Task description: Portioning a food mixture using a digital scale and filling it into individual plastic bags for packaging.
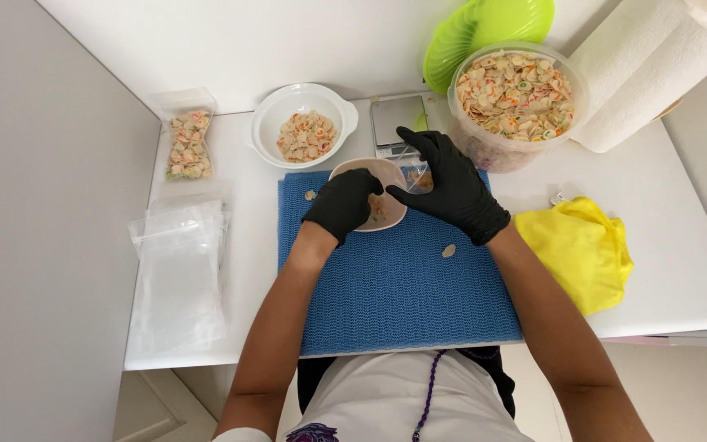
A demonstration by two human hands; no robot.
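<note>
White garment with a purple cord at the lower edge, nearest the viewer; beyond it, two bare forearms reaching over a blue mat of ribbed, woven-looking texture, rectangular, laid flat on a smooth white table. Left hand, in a matte black glove, curled over the near rim of a small pale bowl, fingers bent into it; what they pinch cannot be told. Right hand, likewise gloved, fingers half closed around a small clear bag held just beside the bowl's right rim, with a few pasta pieces showing through the film. Two loose pasta shells on the mat: one near the right wrist, one left of the bowl. Behind the bowl, a flat metallic scale. Left of it, a round white dish with side lugs, holding pale shell pasta flecked orange and green. Right rear, a clear round tub heaped with the same pasta, a glossy green lid leaning behind it. Paper towel roll, soft and quilted, far right. Crumpled yellow cloth right of the mat. At left, a filled bag and a stack of empty clear bags.
</note>
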